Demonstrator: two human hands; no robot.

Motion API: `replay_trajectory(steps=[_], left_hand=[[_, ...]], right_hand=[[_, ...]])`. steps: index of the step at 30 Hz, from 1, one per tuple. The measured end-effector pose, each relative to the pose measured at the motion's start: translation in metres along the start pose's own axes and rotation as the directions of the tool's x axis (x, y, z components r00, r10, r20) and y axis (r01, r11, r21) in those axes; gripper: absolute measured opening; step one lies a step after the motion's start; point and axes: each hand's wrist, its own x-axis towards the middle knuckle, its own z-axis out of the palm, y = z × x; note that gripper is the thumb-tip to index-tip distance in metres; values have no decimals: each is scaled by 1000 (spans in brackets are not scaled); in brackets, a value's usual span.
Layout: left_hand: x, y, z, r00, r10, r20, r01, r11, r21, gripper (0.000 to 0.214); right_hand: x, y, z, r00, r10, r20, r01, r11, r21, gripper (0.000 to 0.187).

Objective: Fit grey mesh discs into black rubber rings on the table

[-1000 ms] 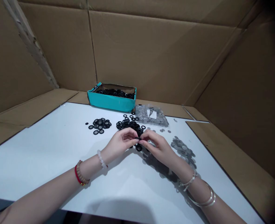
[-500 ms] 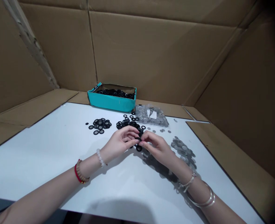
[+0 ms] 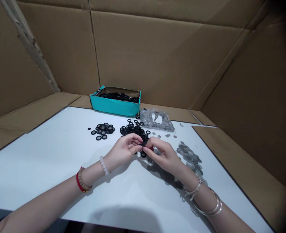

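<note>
White table, teal box of black rings at back, bag of grey discs beside it, loose ring pile mid-table, left hand and right hand meeting at pile's near edge, fingertips pinched closed on black ring, partly hidden

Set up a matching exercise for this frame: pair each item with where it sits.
Items:
1. teal box
2. plastic bag
3. loose grey discs
4. left hand

Places:
A. right of the right hand
B. left of the bag
C. at the black rings, next to the right hand
D. right of the box

Pairs: 1-B, 2-D, 3-A, 4-C
</note>
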Motion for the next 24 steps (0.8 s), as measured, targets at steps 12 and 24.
replay_trajectory(steps=[12, 24], left_hand=[[0, -2, -2, 997, -28, 69, 30, 999, -29, 18], [2, -5, -3, 999, -51, 3, 51, 998, -36, 23]], right_hand=[[0, 5, 2, 989, 147, 9, -147, 985, 91, 20], [0, 5, 1, 988, 77, 131, -85, 995, 53, 23]])
